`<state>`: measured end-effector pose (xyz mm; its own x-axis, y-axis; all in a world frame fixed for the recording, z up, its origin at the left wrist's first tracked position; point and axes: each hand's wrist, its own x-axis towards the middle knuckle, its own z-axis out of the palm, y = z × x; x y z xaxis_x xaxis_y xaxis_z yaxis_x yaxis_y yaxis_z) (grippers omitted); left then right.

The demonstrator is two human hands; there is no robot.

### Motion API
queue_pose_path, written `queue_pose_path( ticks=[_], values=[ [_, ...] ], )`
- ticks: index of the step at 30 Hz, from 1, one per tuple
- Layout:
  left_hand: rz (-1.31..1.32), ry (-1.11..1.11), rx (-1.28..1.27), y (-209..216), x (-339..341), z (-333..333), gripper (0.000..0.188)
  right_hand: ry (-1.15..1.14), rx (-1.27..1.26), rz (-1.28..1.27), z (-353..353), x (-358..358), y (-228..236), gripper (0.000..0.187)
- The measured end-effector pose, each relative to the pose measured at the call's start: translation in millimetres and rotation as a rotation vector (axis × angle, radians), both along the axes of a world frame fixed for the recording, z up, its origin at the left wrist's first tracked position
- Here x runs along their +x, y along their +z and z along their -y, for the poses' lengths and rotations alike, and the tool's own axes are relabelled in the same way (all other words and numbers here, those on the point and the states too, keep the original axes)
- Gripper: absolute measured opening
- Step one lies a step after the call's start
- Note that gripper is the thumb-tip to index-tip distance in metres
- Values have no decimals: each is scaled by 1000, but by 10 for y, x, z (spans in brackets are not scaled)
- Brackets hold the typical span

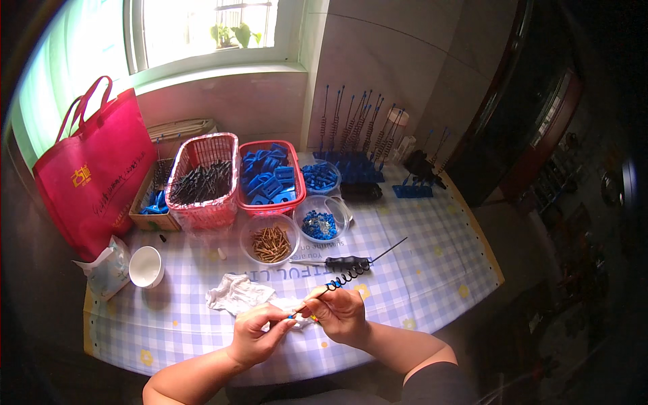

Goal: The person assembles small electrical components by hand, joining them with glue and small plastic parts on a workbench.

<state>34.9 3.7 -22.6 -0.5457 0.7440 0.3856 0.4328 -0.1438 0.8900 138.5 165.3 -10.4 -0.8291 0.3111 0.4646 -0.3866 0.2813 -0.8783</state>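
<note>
My right hand grips a thin black rod with a spring coil along it. The rod slants from lower left to upper right, its thin far tip above the table. My left hand is closed in a pinch at the rod's lower end, on a small blue piece. The two hands almost meet, low over the table's near side. Just beyond the coil lies a black-handled screwdriver, its shaft pointing left. A crumpled white cloth lies beyond my left hand and partly behind it.
Across the checked tablecloth stand bowls of brass-coloured pins and small blue pieces. Behind are baskets of black rods and blue plates. Upright spring rods stand far right; a white cup and pink bag left.
</note>
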Motion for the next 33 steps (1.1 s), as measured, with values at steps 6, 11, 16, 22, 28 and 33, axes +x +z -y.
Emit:
queue_pose_path(
  ticks=[6,11,16,22,28,33],
  values=[
    [0,-3,-8,17,2,2,9,-33,-17,-3,20,-10,0,6],
    [5,3,-22,-5,13,10,8,-70,14,1,11,-6,34,6],
    [79,-17,-83,-69,-36,-20,7,-108,173,-31,-23,-32,41,5],
    [2,-12,7,-105,-45,-73,13,-65,15,3,-28,-81,67,5],
    [-60,-19,32,-96,-36,-72,14,15,-91,56,-60,-109,136,8],
    [-111,-29,30,-62,-12,-57,14,68,-61,65,-90,-79,176,9]
  ],
)
